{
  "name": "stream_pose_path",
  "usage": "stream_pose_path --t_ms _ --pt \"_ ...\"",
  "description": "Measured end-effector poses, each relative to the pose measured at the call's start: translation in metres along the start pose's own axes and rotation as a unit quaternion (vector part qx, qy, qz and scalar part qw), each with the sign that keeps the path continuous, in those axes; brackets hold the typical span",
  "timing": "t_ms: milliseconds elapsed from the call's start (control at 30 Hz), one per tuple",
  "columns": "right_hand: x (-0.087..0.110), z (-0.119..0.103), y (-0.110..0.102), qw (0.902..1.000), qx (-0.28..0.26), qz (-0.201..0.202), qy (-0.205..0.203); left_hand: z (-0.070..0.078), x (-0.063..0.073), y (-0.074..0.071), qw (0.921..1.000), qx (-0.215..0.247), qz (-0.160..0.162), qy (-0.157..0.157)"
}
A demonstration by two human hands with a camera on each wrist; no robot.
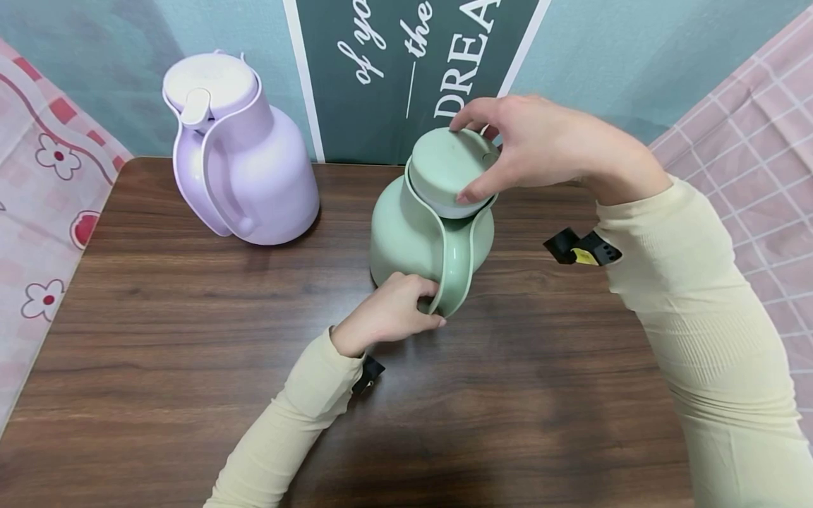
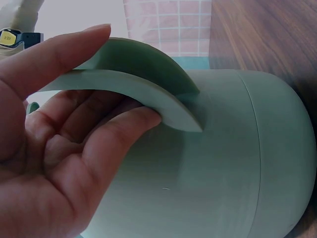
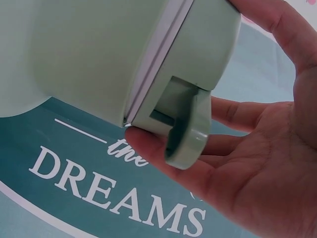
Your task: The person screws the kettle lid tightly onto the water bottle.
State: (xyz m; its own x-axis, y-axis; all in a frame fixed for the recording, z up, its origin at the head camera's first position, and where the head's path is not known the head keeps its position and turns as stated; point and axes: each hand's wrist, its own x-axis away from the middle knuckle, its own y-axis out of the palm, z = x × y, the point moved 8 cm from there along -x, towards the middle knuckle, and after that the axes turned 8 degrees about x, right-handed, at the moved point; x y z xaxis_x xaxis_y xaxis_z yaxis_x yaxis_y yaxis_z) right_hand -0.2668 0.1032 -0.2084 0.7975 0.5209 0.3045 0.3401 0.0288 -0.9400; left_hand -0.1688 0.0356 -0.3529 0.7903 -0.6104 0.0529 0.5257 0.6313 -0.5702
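A pale green thermos jug (image 1: 406, 233) stands on the table, its handle facing the person. My left hand (image 1: 396, 307) grips the lower part of the handle (image 1: 456, 271); in the left wrist view the thumb and fingers wrap the handle's curved edge (image 2: 133, 82). Above, my right hand (image 1: 527, 144) holds the round green lid (image 1: 447, 166) by its sides, thumb on the near side and fingers at the far side. The lid sits at the jug's neck. From the right wrist, a small lever (image 3: 190, 134) sticks out of the lid between the fingers, and a pale band shows beneath the lid.
A lilac thermos jug (image 1: 267, 166) with its lid on stands at the back left of the brown wooden table (image 1: 190, 367). Behind is a blue-green cloth with a dark lettered panel (image 1: 362, 127). Pink patterned cloths hang at the left and right (image 1: 756, 141).
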Motion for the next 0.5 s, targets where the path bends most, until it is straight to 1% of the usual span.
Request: stream_pose_path --t_ms 300,500 --pt "0.0007 -0.0013 0.002 0.9997 0.022 -0.001 -0.011 0.0012 -0.0001 -0.0002 1.0 -0.002 0.003 0.002" --pt "0.0001 0.0006 0.0013 0.9995 0.021 -0.011 -0.02 0.0013 0.0003 -0.0006 1.0 0.0 0.003 0.0"
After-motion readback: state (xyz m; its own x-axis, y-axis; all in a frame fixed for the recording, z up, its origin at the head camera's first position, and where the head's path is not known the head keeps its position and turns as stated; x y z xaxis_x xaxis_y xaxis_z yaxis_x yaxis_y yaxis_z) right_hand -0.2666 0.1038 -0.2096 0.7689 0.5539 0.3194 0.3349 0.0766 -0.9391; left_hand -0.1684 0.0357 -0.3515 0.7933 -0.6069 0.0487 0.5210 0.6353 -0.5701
